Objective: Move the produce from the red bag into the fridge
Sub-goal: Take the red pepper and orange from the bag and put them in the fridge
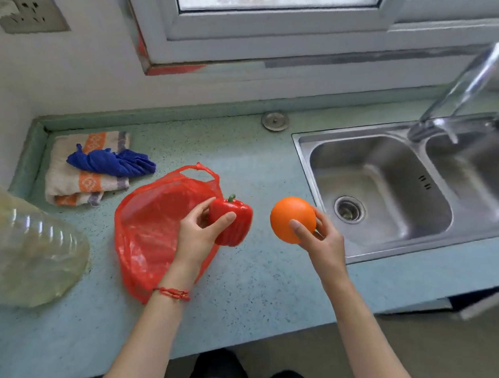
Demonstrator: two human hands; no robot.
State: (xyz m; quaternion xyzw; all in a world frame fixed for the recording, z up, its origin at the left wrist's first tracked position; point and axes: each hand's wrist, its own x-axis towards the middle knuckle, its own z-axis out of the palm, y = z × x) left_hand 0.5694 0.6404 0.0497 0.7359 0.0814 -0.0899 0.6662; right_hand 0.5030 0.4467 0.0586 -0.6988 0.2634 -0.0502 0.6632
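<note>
Items I log from the head view:
1. Left grip point(199, 232): fingers closed around a red bell pepper point(235, 222), held above the right edge of the red bag point(154, 234).
2. Right grip point(319, 240): fingers closed around an orange point(292, 219), held above the tabletop point(263, 276), between bag and sink point(365, 251).
3. Red bag: lying slack and open on the tabletop; contents I cannot tell.
4. Folded towel point(73, 183) with blue cloth point(113, 164) on top, behind the bag.
5. Clear plastic bottle point(31, 251), far left.
</note>
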